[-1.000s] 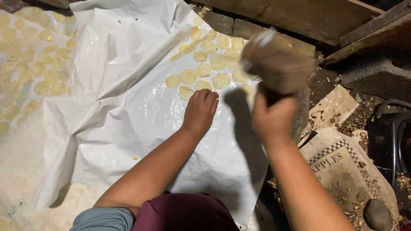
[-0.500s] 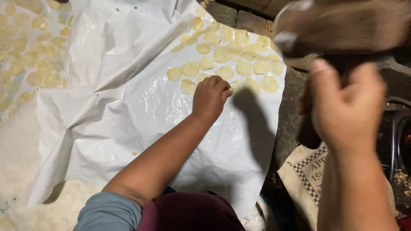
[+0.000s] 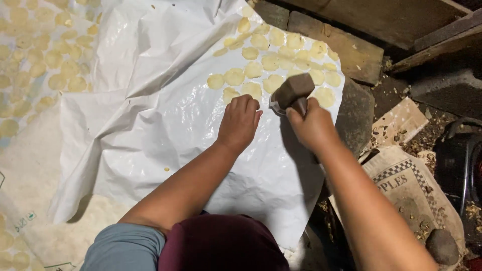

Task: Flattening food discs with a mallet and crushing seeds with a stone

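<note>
My right hand grips the handle of a brown wooden mallet, whose head rests down on a white plastic sheet. My left hand lies with curled fingers on the sheet just left of the mallet head; whether anything is under it is hidden. Several flattened pale yellow discs lie on the sheet beyond both hands.
More yellow discs cover another sheet at the far left. Wooden planks run along the top right. A printed sack, a stone, wood shavings and a dark object lie at the right.
My right hand has swung the mallet down from a raised position close to the camera onto the sheet beside my left hand. The left hand stayed in place.
</note>
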